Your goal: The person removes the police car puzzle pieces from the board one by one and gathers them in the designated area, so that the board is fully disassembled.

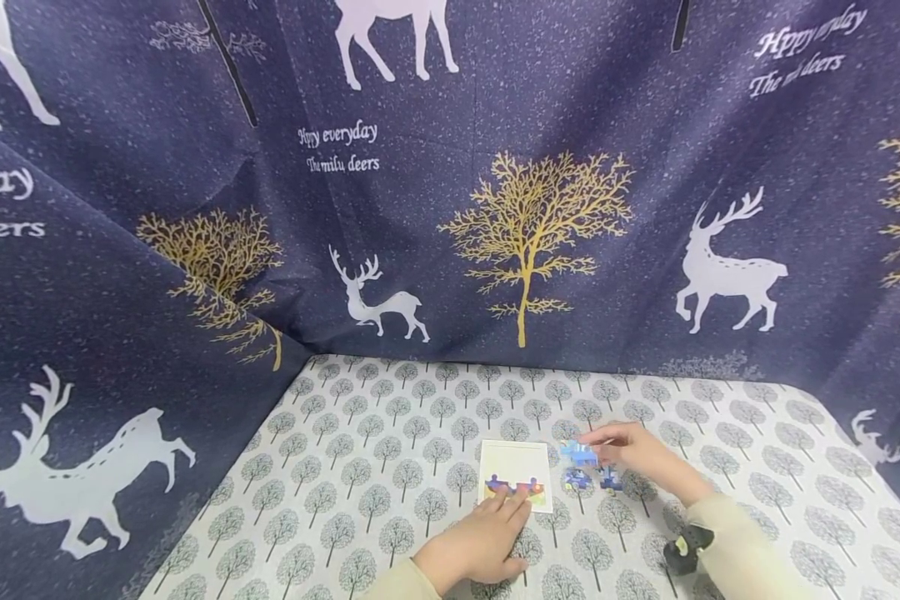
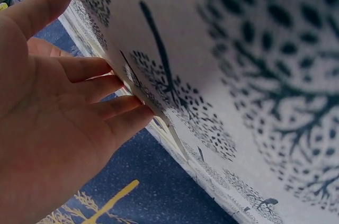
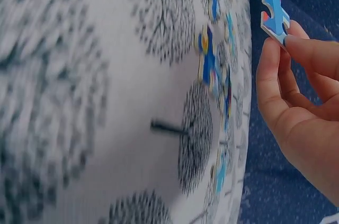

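A square white puzzle board (image 1: 516, 455) lies on the table, with joined colourful puzzle pieces (image 1: 500, 486) along its near side. My left hand (image 1: 483, 537) rests its fairly straight fingers on the near part of the board, covering some of those pieces. In the left wrist view the fingertips touch the board's edge (image 2: 174, 136). To the right of the board, my right hand (image 1: 630, 448) pinches a light-blue puzzle piece (image 3: 275, 17) between thumb and fingers, raised off the table. Close below that hand lie loose dark-blue puzzle pieces (image 1: 576, 479).
A patterned cloth with tree prints (image 1: 375, 500) covers the table. Behind and to the left hangs a dark-blue curtain (image 1: 420, 208) with deer and trees. On the right wrist sits a black strapped device (image 1: 686, 550).
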A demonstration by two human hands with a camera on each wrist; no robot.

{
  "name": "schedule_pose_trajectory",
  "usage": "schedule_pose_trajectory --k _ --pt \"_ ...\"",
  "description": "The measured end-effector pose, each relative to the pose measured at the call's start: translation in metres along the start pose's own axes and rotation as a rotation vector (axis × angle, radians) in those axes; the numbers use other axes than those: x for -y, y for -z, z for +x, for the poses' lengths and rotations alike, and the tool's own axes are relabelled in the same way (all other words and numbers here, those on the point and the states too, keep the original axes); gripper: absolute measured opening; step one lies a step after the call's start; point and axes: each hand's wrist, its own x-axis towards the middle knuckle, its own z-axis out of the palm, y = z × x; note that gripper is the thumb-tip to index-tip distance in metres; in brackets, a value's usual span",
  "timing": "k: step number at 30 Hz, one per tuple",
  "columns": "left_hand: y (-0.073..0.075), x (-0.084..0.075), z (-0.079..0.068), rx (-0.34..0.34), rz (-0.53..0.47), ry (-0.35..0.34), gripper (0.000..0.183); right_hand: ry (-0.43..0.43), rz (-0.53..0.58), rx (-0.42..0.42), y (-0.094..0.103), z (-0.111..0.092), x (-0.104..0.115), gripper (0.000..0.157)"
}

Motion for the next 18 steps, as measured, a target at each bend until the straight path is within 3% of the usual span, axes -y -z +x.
schedule_pose_trajectory --k 8,18 --pt "0.004 0.0 -0.002 0.001 -0.009 -0.029 0.071 -0.015 0.019 -0.02 0.02 -0.017 -0.01 0.031" --pt "0.001 0.0 0.0 -0.005 0.005 -0.024 0.071 -0.002 -0.076 -0.023 0.039 -0.039 -0.02 0.032"
